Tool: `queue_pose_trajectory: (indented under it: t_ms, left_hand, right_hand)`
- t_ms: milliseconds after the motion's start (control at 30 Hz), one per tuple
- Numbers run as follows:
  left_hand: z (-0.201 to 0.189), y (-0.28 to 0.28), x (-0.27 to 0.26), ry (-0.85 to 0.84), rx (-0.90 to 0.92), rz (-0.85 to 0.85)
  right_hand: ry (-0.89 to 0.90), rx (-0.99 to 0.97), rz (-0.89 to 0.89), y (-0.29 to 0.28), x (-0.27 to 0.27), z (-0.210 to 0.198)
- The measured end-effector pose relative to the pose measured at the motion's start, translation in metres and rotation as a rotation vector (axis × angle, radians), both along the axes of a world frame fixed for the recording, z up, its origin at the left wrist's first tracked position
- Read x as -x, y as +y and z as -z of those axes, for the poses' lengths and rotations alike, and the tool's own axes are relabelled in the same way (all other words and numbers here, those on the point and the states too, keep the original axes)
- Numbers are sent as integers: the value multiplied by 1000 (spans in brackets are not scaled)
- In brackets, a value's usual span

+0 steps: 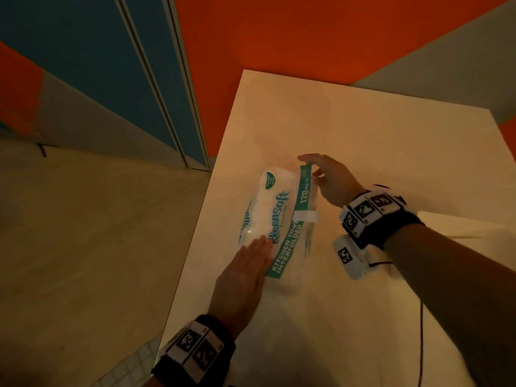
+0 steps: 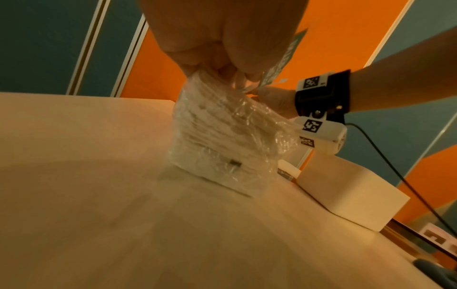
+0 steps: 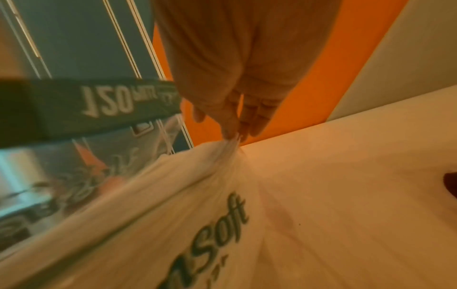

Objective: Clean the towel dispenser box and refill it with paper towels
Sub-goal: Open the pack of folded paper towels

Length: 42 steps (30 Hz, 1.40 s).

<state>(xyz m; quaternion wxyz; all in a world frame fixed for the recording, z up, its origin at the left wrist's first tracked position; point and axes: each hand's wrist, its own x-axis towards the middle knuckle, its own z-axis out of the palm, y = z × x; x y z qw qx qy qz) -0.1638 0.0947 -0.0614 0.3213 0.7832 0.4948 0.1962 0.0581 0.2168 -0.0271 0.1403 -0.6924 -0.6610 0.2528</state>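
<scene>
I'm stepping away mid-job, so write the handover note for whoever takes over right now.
Left hand: flat, straight fingers pressing the near end of the paper towel pack onto the table.
Right hand: fingers pinching the green strip of the pack's wrapper at the far end, lifting it off the towels.
White box sits on the table to the right of the pack, visible only in the left wrist view; I cannot tell if it is the dispenser or if it has been cleaned.
Done: pack on the table, wrapper partly open.
Left: get the towels out, load the dispenser.
</scene>
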Motion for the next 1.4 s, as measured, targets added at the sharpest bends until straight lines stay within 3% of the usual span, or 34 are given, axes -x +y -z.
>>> queue_pose_trajectory:
  t_ms: [167, 233, 367, 500, 633, 800, 900, 1000, 1067, 1133, 1233, 1300, 1400]
  left_hand:
    - [9, 0, 3, -110, -6, -39]
    - [7, 0, 2, -174, 127, -86]
    - [1, 4, 5, -372, 284, -231]
    - [-6, 14, 13, -743, 486, -597]
    - [3, 21, 30, -801, 587, -827]
    - [9, 19, 34, -921, 794, -849]
    - [15, 15, 35, -732, 854, -781]
    - [18, 16, 38, -497, 768, -759]
    - [16, 19, 43, -221, 525, -696]
    - [10, 20, 50, -1, 171, -549]
    - [-2, 24, 47, 4, -24, -231]
    - [-9, 31, 31, -22, 49, -73]
    - [4, 34, 13, -45, 241, -45]
  right_hand:
    - [-59, 9, -362, 35, 5, -7]
    - [-49, 40, -425, 48, 13, -10]
    - [165, 171, -395, 68, 27, -11]
    - [361, 319, -290, 84, 39, -7]
    - [330, 298, -164, 93, 53, 10]
    - [230, 320, -204, 95, 69, 26]
    - [8, 328, -270, 92, 74, 20]
    - [-179, 100, -290, 83, 71, 3]
    - [-115, -77, -249, 63, 64, -17]
    - [-31, -213, -263, 27, 56, -31]
    - [-184, -316, -388, -54, 53, -31]
    - [-299, -194, -456, -107, 58, -21]
    - [-320, 26, -477, -157, 66, -1]
